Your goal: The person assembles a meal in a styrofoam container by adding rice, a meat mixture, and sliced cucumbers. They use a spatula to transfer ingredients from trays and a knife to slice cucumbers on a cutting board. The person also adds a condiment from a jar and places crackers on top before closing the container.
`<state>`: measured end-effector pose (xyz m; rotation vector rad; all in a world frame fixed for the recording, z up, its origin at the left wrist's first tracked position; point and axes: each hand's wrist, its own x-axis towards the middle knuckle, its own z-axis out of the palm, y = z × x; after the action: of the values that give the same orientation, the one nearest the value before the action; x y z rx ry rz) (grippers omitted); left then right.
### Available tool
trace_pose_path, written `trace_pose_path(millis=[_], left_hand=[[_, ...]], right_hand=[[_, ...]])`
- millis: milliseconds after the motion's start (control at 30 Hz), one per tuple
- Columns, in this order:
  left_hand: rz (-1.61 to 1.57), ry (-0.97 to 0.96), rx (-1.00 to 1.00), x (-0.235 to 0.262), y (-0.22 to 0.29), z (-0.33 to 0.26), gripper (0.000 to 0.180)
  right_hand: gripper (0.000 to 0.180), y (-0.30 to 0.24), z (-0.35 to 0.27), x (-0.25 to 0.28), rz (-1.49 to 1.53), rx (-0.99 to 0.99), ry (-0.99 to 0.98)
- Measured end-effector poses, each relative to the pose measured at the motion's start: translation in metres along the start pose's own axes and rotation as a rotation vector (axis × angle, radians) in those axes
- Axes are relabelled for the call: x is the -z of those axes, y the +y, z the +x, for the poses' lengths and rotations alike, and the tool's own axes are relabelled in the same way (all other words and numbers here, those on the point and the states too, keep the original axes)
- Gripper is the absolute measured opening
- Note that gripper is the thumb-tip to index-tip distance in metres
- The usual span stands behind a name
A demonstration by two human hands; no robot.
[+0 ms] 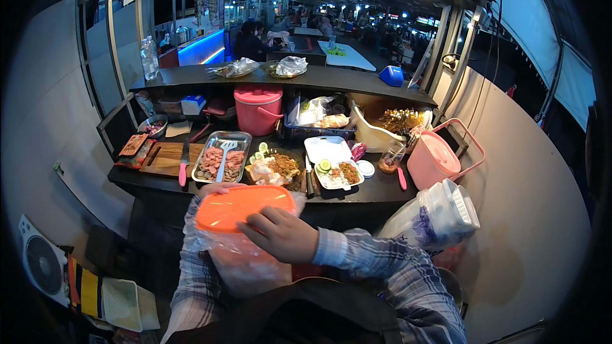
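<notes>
Close to my body is a tall plastic tub wrapped in a clear bag, with an orange lid on top. My left hand grips the tub's far left side just below the lid; part of it is hidden. Curled fingers of my right hand hold the lid's near right edge. Beyond the tub, a plate carries rice, egg, browned topping and cucumber. To its right, an open white foam box holds rice, cucumber and topping. On the left stands a metal tray of sliced meat with a white spatula.
A cutting board and pink-handled knife lie left. Pink buckets, a cream basin and a glass jar stand on the counter. Bagged foam boxes are at right. People sit beyond the raised shelf.
</notes>
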<state>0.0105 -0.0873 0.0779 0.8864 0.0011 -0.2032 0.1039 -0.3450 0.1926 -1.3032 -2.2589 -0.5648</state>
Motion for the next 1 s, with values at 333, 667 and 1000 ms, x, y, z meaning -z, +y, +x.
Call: trace_pose_path(millis=[333, 667, 1000], left_hand=[[-0.074, 0.257, -0.092, -0.059, -0.02, -0.041, 0.058], [-0.033, -0.138, 0.002, -0.001, 0.005, -0.051, 0.066], [0.068, -0.161, 0.07, -0.034, 0.038, -0.019, 0.065]], right_hand=[[0.037, -0.044, -0.008, -0.04, -0.014, -0.137, 0.101], [0.064, -0.004, -0.03, -0.002, 0.572, -0.457, 0.3], [0.06, 0.157, 0.084, 0.293, 0.618, -0.885, -0.365]])
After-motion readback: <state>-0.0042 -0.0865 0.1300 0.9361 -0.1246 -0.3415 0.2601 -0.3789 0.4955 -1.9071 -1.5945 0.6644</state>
